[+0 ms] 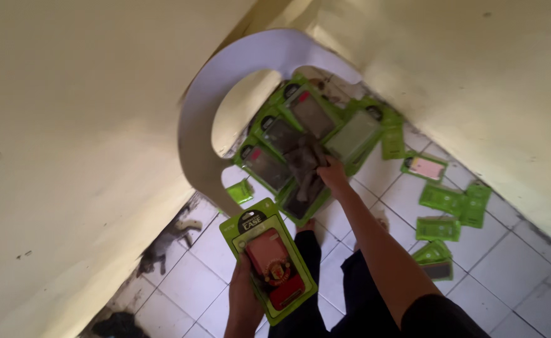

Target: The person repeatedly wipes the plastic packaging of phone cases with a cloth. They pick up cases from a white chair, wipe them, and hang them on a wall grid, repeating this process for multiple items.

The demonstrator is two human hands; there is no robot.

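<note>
My left hand [245, 299] holds a green blister pack with a red phone case [269, 260] inside, close to my body. My right hand [333, 174] reaches forward and grips a dark grey cloth [305, 164] pressed on a pile of green phone-case packs [300, 134] on the white tiled floor [507, 263]. The packs in the pile hold grey and clear cases and overlap one another.
Several more green packs [445, 199] lie scattered on the tiles to the right. A white curved plastic piece [216, 100] arches over the pile. Pale yellow walls [69, 156] close in on both sides. A grey cat [163, 244] lies at the left wall.
</note>
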